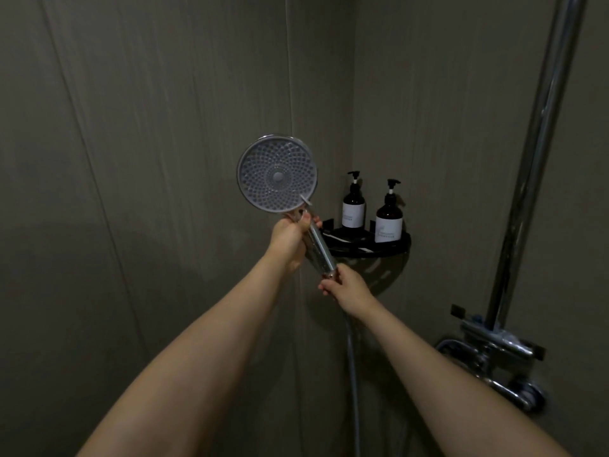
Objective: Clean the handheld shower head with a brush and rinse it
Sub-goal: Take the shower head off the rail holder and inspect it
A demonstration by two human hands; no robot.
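Observation:
The handheld shower head point(277, 174) is held up in front of the corner of the shower, its round nozzle face turned toward me. My left hand point(290, 239) grips the top of its chrome handle point(321, 250), just under the round face. My right hand point(346, 288) holds the bottom end of the handle, where the grey hose point(352, 367) joins and hangs down. No brush is in view.
A black corner shelf point(369, 247) behind the handle carries two dark pump bottles point(353, 202) point(389, 216). A chrome riser pipe point(540, 150) and the mixer tap point(497, 354) stand at the right. Grey wall panels surround the space.

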